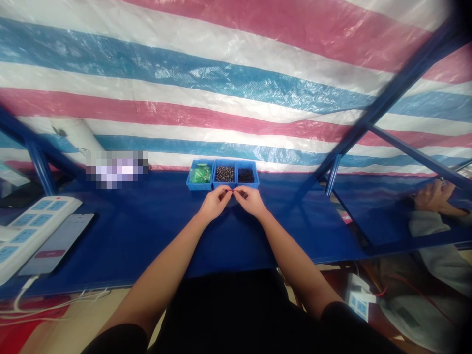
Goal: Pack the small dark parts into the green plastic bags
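My left hand [216, 202] and my right hand [250, 199] meet fingertip to fingertip just in front of three small blue bins. Both are closed in a pinch; whatever sits between the fingertips is too small to make out. Green pieces [201, 173] fill the left bin [199, 187]. In the middle bin [221, 185] lie many small brownish metallic parts [224, 173]. Small black parts [246, 175] are heaped in the right bin [256, 178]. The bins stand side by side at the back of the blue table [147, 236].
At the left edge lie a white power strip [40, 231] and a phone [59, 244] with a cable. Blue metal posts [334, 175] frame the right side, where another person's hand [435, 196] shows. A striped plastic sheet [221, 108] hangs behind. Another power strip [357, 300] is low right.
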Demonstrator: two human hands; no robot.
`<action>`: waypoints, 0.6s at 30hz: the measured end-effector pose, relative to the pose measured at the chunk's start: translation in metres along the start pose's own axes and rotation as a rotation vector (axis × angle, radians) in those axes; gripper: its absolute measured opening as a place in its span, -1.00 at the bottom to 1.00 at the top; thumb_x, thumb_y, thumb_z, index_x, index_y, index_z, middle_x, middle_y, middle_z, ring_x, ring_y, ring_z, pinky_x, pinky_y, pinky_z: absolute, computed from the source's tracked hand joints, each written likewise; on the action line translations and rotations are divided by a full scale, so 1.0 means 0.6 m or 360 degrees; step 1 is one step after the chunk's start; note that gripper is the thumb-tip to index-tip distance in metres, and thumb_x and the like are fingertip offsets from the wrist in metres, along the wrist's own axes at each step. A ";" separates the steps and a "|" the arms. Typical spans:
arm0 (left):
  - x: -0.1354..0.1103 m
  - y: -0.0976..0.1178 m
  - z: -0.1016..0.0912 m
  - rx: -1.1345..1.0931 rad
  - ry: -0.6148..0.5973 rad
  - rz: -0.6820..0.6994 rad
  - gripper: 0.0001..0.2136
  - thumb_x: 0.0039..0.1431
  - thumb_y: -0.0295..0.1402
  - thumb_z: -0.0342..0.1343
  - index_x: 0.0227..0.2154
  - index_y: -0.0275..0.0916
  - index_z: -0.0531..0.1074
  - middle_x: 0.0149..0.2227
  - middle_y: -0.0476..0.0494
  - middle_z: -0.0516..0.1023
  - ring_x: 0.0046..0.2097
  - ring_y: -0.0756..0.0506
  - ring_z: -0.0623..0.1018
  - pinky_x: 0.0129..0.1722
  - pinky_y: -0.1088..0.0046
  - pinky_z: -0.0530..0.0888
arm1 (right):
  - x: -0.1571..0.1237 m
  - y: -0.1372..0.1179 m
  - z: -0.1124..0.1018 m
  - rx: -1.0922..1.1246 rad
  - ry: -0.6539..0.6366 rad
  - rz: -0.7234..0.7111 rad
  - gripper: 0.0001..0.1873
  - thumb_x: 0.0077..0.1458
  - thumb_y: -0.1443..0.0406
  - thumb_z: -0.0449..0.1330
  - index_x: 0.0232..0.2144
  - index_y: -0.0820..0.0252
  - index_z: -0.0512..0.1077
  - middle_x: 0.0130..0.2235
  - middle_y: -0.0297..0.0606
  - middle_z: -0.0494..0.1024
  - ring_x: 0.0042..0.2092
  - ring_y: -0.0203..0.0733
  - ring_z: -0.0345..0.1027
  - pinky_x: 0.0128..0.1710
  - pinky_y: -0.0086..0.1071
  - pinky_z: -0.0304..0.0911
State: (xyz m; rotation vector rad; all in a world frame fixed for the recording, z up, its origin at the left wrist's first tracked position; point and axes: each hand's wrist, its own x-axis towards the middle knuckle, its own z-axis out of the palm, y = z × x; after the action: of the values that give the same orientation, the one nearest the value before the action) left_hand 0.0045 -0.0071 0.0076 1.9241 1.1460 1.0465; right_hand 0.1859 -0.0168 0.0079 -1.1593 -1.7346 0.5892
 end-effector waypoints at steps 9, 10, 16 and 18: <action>0.001 0.000 -0.002 -0.0007 0.0012 -0.0005 -0.68 0.27 -0.05 -0.05 -0.26 -0.20 0.41 -0.42 -0.02 0.45 -0.47 0.00 0.39 -0.43 0.49 0.37 | 0.000 0.004 0.002 0.0010 0.0026 -0.0004 -0.75 0.13 0.18 0.18 -0.21 0.14 0.56 -0.27 -0.24 0.62 -0.31 -0.21 0.48 -0.35 -0.37 0.37; 0.001 0.000 -0.002 -0.0007 0.0019 -0.0004 -0.68 0.27 -0.05 -0.04 -0.26 -0.20 0.41 -0.44 -0.01 0.44 -0.47 0.00 0.38 -0.43 0.49 0.36 | 0.000 0.004 0.002 0.0016 0.0046 -0.0001 -0.76 0.12 0.18 0.18 -0.22 0.15 0.56 -0.27 -0.23 0.62 -0.31 -0.21 0.48 -0.35 -0.37 0.38; 0.002 -0.004 -0.001 0.0017 0.0061 0.0034 -0.71 0.23 -0.08 0.02 -0.21 -0.19 0.43 -0.49 0.02 0.39 -0.48 0.00 0.35 -0.42 0.48 0.32 | 0.001 -0.001 0.000 0.0002 0.0085 -0.0027 -0.76 0.12 0.18 0.19 -0.25 0.15 0.56 -0.30 -0.22 0.61 -0.33 -0.21 0.47 -0.35 -0.36 0.38; 0.002 -0.006 0.000 0.0036 0.0060 0.0033 -0.71 0.24 -0.09 0.01 -0.21 -0.19 0.43 -0.47 0.01 0.41 -0.47 -0.01 0.36 -0.41 0.48 0.32 | 0.001 0.000 0.000 0.0002 0.0089 -0.0046 -0.77 0.12 0.19 0.19 -0.25 0.15 0.57 -0.31 -0.22 0.61 -0.34 -0.22 0.46 -0.35 -0.36 0.38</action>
State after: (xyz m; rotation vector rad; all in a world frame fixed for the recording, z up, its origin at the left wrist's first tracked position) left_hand 0.0033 -0.0045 0.0048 1.9453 1.1654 1.0898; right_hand 0.1858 -0.0166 0.0083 -1.1380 -1.7006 0.5355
